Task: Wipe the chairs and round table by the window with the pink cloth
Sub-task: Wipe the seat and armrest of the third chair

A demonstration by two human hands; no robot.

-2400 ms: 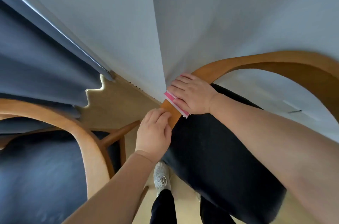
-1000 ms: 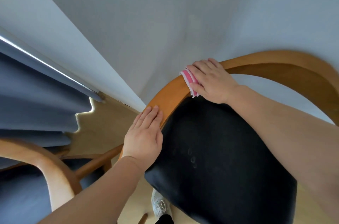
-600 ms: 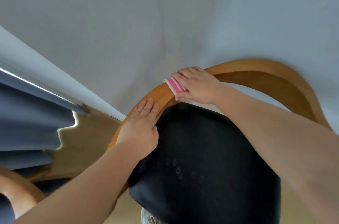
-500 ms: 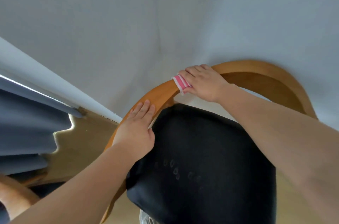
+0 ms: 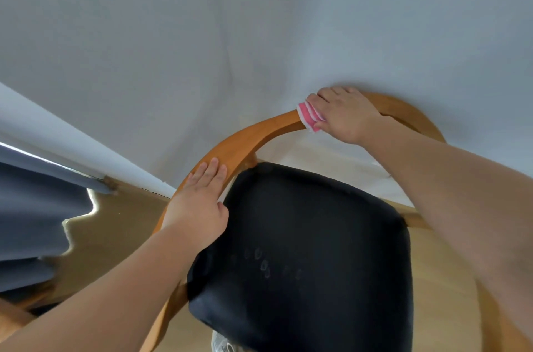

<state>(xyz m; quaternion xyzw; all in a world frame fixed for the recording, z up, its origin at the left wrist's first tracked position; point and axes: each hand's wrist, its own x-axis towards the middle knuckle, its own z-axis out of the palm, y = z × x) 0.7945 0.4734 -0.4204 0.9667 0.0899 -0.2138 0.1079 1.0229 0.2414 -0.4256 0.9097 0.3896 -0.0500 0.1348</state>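
Observation:
A chair with a curved wooden back rail (image 5: 253, 138) and a black padded seat (image 5: 305, 253) stands close to a white wall. My right hand (image 5: 344, 115) grips the folded pink cloth (image 5: 309, 116) around the top of the rail, near its highest point. My left hand (image 5: 199, 201) lies flat on the left part of the same rail, fingers straight. The round table is out of view.
A white wall (image 5: 259, 20) rises right behind the chair. Dark grey curtains (image 5: 34, 207) hang at the left over a wooden floor (image 5: 115, 225). A bit of another chair's wooden rail (image 5: 11, 320) shows at the bottom left. My shoe (image 5: 222, 344) peeks under the seat.
My right hand has slid the pink cloth up and to the right along the back rail. My left hand stays flat on the rail's left side. The view has shifted right.

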